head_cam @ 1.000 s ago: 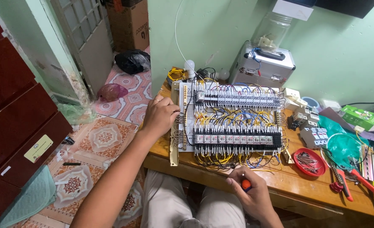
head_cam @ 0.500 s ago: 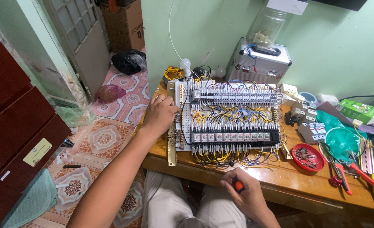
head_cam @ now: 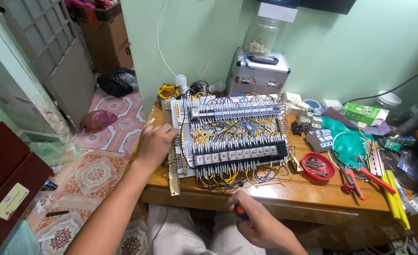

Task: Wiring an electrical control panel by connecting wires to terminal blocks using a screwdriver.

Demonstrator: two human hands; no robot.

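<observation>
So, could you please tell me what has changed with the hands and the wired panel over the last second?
Very little. The right hand has shifted slightly along the near table edge, keeping its grip on the orange-handled tool. The left hand stays pressed on the left edge of the wired panel, which has not moved. The red dish and pliers lie as before.

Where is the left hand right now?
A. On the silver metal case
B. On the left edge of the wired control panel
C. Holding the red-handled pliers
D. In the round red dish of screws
B: the left hand rests against the left edge of the wired control panel on the wooden table.
</observation>
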